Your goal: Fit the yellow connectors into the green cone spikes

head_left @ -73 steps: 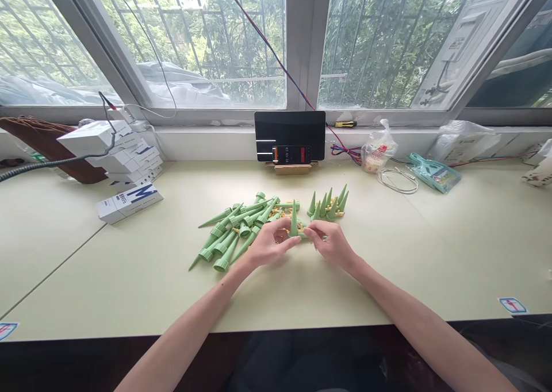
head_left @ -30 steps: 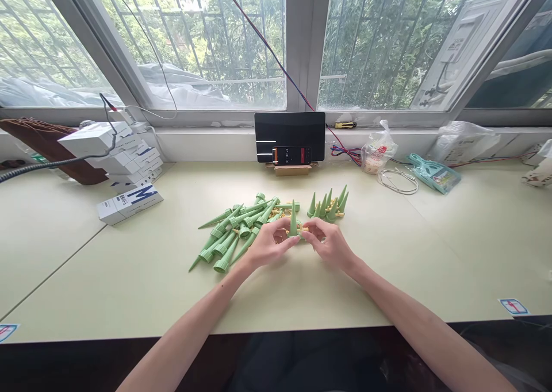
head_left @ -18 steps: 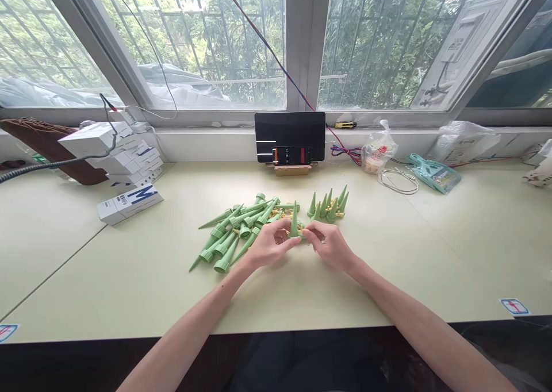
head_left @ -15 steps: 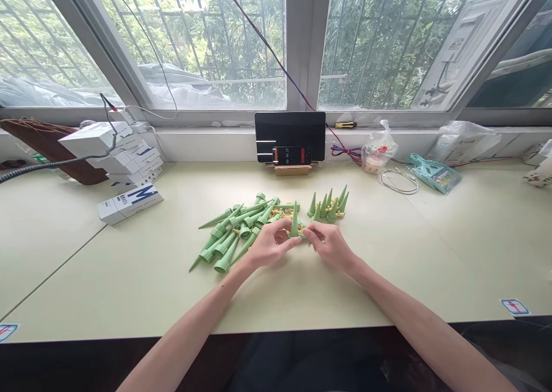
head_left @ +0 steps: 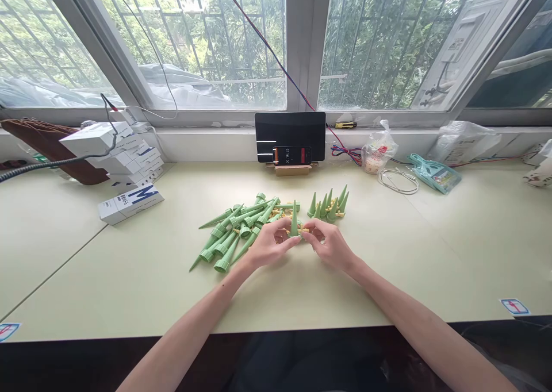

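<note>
My left hand is closed around the base of a green plant watering spike, which stands point up just above the table. From the other side, my right hand pinches a small yellow valve against the lower part of that spike. Fingers hide most of the joint between the two pieces. Left of my hands lies a heap of green spikes, with several yellow pieces among them. Behind my right hand, several spikes with yellow pieces stand upright in a group.
A phone leans on a black panel at the back of the table. White boxes are stacked back left, with one box lying in front. A plastic bag, a coiled cable and a teal dustpan lie back right.
My right hand's fingers have shifted slightly at the spike's base, and more of the yellow valve shows. My left hand and the spike have hardly moved.
</note>
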The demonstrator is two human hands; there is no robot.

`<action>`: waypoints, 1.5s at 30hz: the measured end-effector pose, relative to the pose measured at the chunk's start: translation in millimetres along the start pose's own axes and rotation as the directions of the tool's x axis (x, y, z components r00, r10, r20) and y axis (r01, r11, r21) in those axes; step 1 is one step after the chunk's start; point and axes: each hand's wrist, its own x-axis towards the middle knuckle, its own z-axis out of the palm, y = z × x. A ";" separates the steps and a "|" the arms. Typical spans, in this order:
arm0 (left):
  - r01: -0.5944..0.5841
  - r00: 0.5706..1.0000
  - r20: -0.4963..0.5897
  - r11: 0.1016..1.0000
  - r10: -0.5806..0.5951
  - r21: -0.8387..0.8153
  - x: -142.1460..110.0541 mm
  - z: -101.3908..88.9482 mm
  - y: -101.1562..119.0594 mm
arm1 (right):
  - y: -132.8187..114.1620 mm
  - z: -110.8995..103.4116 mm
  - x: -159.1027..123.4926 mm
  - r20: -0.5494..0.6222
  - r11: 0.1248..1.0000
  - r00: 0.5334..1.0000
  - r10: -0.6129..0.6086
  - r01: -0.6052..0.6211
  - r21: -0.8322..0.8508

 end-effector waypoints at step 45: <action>-0.007 1.000 -0.003 1.000 0.007 0.029 -0.2 0.0 3.0 | 0.3 -0.7 0.7 0.017 1.000 1.000 -0.004 0.004 0.015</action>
